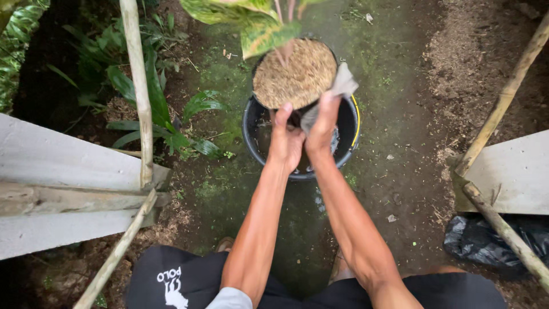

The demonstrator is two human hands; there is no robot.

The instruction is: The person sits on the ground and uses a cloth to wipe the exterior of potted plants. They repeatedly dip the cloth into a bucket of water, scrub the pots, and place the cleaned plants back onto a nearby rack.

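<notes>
I am gripping the near rim of a black plant pot [294, 74] with my left hand [286, 140], thumb up over the edge and fingers curled shut underneath it. My right hand [321, 123] is closing on a grey cloth [337, 91] and pressing it against the pot's right side, so both hands are clamped, touching each other at the pot's near edge. The pot is lying just beyond my hands, farther from me, tilted with its husk-covered top facing up toward me, and its variegated leaves [257, 23] are reaching away at the far edge. Directly beneath it a black bucket [251, 134] with water is standing on the mossy ground [394, 149]. To the left a bamboo pole [137, 86] is rising beside green plants [148, 103].
</notes>
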